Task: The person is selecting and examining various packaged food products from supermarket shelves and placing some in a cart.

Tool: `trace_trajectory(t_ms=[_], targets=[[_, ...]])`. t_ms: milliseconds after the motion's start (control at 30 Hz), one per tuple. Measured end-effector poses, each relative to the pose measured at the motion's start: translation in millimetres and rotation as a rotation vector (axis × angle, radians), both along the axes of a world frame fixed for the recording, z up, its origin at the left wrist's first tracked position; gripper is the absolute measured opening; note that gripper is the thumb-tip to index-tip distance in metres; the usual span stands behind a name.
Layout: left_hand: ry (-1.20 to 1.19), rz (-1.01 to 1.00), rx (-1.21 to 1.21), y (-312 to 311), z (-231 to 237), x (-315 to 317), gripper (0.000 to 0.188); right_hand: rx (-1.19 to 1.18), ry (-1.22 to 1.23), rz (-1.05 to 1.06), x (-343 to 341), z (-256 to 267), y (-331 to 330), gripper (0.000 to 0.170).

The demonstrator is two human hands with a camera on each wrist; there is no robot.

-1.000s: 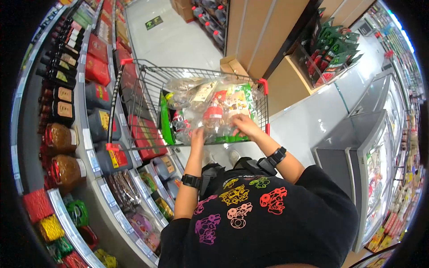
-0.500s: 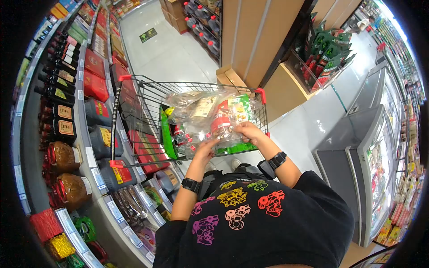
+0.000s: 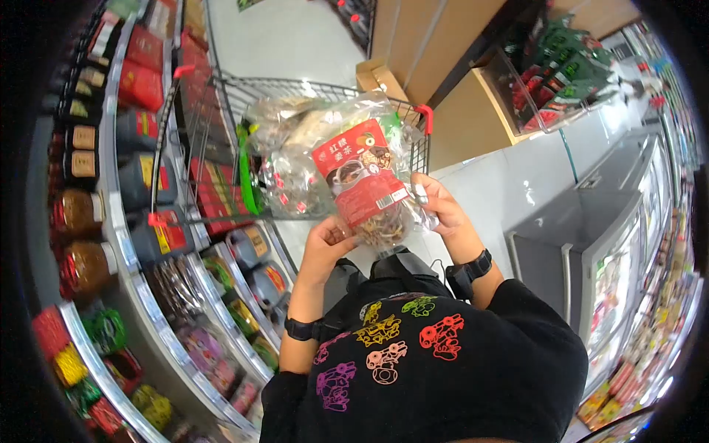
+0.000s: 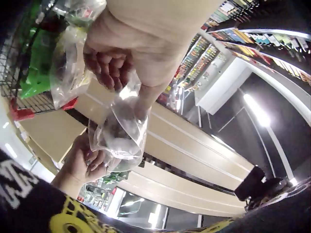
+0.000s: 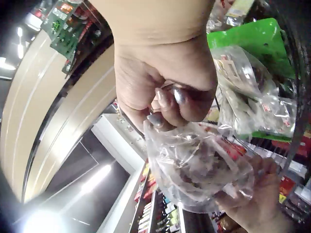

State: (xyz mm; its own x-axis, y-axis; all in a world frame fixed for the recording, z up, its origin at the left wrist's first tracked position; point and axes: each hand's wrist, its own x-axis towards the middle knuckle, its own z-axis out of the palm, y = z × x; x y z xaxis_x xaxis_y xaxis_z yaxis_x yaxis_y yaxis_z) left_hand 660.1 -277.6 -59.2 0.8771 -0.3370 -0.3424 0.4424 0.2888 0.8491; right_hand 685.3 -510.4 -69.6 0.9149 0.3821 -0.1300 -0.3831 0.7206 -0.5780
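Note:
Both hands hold a clear plastic bag of ginger tea (image 3: 362,173) with a red printed label, raised over the near side of a shopping cart (image 3: 424,122). My left hand (image 3: 323,247) pinches its lower left edge. On the other side, my right hand (image 3: 443,209) grips the right edge between thumb and fingers. Dried brown pieces show through the clear part below the label. In the left wrist view the bag's plain back (image 4: 119,126) hangs between the two hands. The right wrist view shows the right hand's fingers (image 5: 167,104) curled at the bag's edge.
Other clear bags (image 3: 292,184) and a green package (image 3: 249,170) lie in the cart. Shelves with jars (image 3: 85,266) and dark jugs (image 3: 140,173) run along the left. A wooden display stand (image 3: 473,111) and grey freezer cases (image 3: 539,244) stand on the right.
The tea bag has come up out of the cart toward the body, its red label now facing up. Both hands have closed on its edges and moved nearer with it.

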Motion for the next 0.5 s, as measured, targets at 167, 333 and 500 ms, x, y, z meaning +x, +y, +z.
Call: trace_trajectory(t_ms=[167,333,500], targets=[[-0.160,0.195,0.042,21,31,-40,0.020,0.006,-0.046,0.207,4,12,28,0.024],[-0.231,0.494,0.039,56,33,-98,0.023,0.079,-0.129,0.443,-6,11,88,0.020],[-0.267,0.695,0.051,87,40,-161,0.027,0.002,-0.067,0.591,-41,14,145,0.029]])
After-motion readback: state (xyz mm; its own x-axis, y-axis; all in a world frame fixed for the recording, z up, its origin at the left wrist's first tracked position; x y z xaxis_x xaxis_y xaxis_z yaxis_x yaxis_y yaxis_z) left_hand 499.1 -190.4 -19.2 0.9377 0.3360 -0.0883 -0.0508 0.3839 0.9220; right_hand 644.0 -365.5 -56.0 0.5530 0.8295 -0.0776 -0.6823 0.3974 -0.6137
